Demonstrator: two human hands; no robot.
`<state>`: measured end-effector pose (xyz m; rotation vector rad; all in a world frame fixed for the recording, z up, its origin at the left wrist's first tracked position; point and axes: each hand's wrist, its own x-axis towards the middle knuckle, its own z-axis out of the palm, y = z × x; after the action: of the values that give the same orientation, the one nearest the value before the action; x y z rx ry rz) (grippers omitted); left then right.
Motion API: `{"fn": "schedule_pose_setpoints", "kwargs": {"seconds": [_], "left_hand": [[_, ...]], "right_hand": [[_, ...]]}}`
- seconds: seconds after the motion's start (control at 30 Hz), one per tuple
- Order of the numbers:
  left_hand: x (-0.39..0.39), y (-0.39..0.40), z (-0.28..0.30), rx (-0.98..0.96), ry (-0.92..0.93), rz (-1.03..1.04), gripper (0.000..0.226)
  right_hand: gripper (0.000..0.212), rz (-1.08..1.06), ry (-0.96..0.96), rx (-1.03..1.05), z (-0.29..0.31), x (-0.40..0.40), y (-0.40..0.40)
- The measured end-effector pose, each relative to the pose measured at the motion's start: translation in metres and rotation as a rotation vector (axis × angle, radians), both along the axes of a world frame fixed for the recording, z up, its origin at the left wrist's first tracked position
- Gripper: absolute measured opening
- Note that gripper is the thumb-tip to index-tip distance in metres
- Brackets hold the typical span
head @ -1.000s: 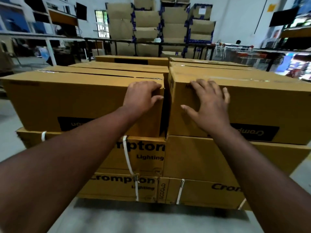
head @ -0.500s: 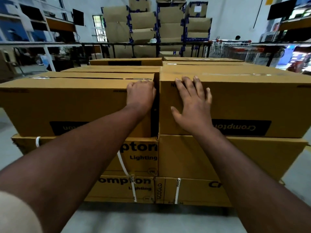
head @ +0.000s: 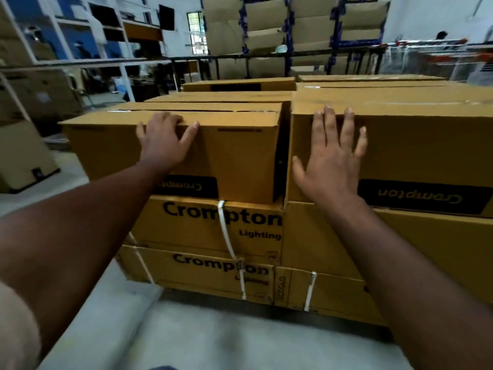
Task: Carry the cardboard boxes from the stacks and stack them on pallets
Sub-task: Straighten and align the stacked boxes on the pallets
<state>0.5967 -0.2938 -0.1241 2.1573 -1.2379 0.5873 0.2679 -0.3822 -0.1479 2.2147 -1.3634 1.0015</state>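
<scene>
A stack of brown Crompton cardboard boxes fills the middle of the head view. My left hand (head: 165,140) rests on the front top edge of the top left box (head: 234,161), fingers curled over the rim. My right hand (head: 330,156) lies flat with spread fingers on the front face of the top right box (head: 426,145). A narrow dark gap separates the two top boxes. Below them sit strapped boxes (head: 208,225) printed "Crompton Lighting".
More boxes extend behind the top row (head: 240,85). Tall box stacks stand behind a dark rail (head: 293,53) at the back. White shelving (head: 80,36) runs along the left, with a pale carton (head: 21,156) on the floor. Grey floor (head: 213,337) lies below me.
My left hand slid leftwards along the left box's top edge, away from its corner. My right hand spread flat on the right box's face. The view swung left.
</scene>
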Motion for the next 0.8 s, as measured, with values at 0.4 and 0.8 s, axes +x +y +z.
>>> {"fn": "schedule_pose_setpoints", "kwargs": {"seconds": [0.4, 0.8], "left_hand": [[0.122, 0.063, -0.015, -0.337, 0.791, 0.164, 0.101], [0.180, 0.074, -0.033, -0.530, 0.977, 0.009, 0.131]], "right_hand": [[0.093, 0.032, 0.286, -0.116, 0.016, 0.105, 0.017], [0.097, -0.006, 0.226, -0.103, 0.008, 0.119, 0.011]]}}
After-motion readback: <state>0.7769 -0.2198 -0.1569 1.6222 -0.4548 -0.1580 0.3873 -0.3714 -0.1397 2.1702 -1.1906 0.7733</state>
